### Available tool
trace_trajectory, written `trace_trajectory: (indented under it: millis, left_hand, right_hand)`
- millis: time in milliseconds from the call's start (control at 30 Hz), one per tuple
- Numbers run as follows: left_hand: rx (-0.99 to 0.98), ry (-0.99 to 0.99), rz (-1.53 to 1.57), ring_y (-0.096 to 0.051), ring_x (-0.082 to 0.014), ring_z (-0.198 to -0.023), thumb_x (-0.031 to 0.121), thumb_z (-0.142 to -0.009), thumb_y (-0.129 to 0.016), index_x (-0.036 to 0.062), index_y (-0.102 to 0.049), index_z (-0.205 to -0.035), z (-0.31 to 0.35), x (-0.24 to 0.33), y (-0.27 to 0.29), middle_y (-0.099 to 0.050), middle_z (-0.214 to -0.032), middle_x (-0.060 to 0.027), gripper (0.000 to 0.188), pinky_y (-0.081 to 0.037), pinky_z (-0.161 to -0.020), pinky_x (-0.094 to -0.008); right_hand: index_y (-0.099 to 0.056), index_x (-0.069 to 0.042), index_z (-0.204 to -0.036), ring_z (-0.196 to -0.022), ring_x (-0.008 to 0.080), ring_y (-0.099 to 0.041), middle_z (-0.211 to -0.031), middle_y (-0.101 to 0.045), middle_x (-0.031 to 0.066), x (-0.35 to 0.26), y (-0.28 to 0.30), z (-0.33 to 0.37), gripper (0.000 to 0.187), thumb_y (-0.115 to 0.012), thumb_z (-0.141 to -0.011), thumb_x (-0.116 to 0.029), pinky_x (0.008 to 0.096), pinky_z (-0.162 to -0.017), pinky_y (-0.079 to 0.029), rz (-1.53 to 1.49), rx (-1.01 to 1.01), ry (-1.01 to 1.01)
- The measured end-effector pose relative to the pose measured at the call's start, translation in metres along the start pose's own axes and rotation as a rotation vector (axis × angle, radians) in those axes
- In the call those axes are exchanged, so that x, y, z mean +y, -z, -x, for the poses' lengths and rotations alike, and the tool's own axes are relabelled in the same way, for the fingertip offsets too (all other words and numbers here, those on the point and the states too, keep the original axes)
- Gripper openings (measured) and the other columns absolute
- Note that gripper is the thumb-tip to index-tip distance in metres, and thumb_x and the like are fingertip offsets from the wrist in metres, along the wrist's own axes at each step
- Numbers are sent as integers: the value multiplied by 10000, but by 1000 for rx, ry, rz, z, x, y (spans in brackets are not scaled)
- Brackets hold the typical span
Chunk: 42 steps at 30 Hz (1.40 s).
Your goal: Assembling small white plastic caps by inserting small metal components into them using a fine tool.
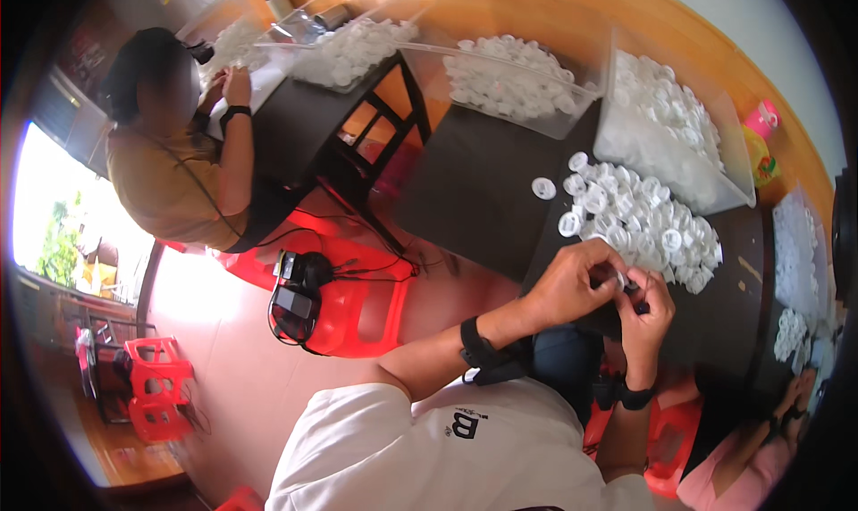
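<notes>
Working at the near edge of a dark table (483, 198), the person has both hands drawn together over one small white plastic cap (623, 281): the left hand (572, 283) curls its fingers closed around the piece from the left, and the right hand (645, 310) pinches it from below with thumb and forefinger, a small dark part seeming to sit between the fingertips, though it is too small to name. Just beyond the hands lies a loose heap of white caps (639, 216) on the tabletop, with two or three strays (543, 188) apart from it to the left. Judging by that heap, much appears left to handle; no separate pile of finished pieces can be made out, so how much is done cannot be told. Behind the heap stand clear plastic bins (670, 127) heaped with more white caps, another (514, 73) to their left, and a third (353, 46) on a farther table where another person (174, 145) sits. A yellow packet with a pink container (761, 145) lies at the right edge; red plastic stools (357, 310) stand on the floor below.
</notes>
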<state>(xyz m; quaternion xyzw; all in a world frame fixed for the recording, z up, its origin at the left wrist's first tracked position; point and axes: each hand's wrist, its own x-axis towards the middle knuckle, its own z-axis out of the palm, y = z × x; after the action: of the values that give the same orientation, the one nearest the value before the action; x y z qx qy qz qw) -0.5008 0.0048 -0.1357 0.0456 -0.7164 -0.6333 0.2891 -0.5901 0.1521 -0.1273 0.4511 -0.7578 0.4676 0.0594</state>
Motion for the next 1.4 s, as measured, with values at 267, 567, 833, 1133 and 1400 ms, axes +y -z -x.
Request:
trace_trajectory:
  millis: [267,567,833,1133,1400]
  left_hand:
    - [48,106,230,-676,-136,-852,-47,-816,-636,-29,-647,-942,-3,-13,-1,-671,-877,-79,128,-556,-757,-272]
    - [0,221,212,-685,-126,-857,-52,-824,-606,-22,-638,-943,-9,-11,1,-688,-884,-67,127,-549,-778,-260]
    - [-45,244,131,-643,-81,-842,-89,-860,-547,-15,-632,-989,-10,-4,6,-685,-916,-36,171,-512,-759,-219]
    - [-96,312,281,-652,-90,-851,-26,-861,-632,-11,-661,-991,-12,-2,9,-694,-919,-60,134,-529,-774,-230]
    - [-90,326,180,-655,-90,-834,-28,-846,-633,-15,-663,-966,-13,-2,9,-699,-891,-62,124,-533,-767,-230]
  right_hand:
    - [-686,-14,-1044,-631,130,-605,-976,-673,78,-1,-8,-9,382,-788,-686,73,254,-545,-480,-67,15,13]
    - [-686,-13,-1016,-657,148,-631,-983,-690,70,2,-12,-8,384,-789,-658,77,264,-560,-501,-104,87,31]
    - [-693,-28,-1031,-598,110,-600,-977,-696,58,-5,-8,-4,399,-802,-658,61,247,-528,-483,-139,68,-52]
    - [-700,-40,-1037,-586,87,-582,-951,-707,48,-6,-6,-4,398,-804,-665,56,238,-514,-470,-155,62,-81]
    - [-694,-29,-1013,-713,144,-678,-968,-710,70,-6,-5,-4,369,-784,-671,78,239,-573,-529,-139,57,-52]
